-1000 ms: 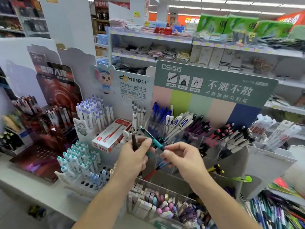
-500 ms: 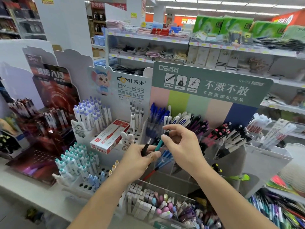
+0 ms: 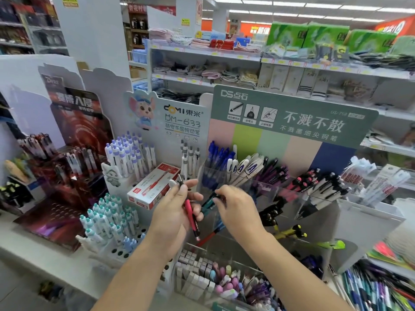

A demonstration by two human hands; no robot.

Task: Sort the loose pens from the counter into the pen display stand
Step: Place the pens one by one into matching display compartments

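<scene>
My left hand (image 3: 177, 212) grips a red pen (image 3: 192, 217) that points down, with a dark pen tip and a white cap sticking up above its fingers. My right hand (image 3: 235, 209) pinches a teal pen (image 3: 208, 204) between thumb and fingertips, right beside the left hand. Both hands hover in front of the clear pen display stand (image 3: 280, 191), whose compartments hold blue, white, purple, pink and black pens under a green header card (image 3: 292, 117).
A red and white pen box (image 3: 152, 187) lies on the white stand with purple-capped pens (image 3: 130, 153). Teal-capped pens (image 3: 105, 218) stand lower left. A clear bin of erasers (image 3: 211, 281) sits below the hands. Loose pens (image 3: 377, 290) fill the lower right.
My right hand has come down from the stand's upper compartments back to the left hand and now pinches the teal pen. A red pen now shows in my left hand.
</scene>
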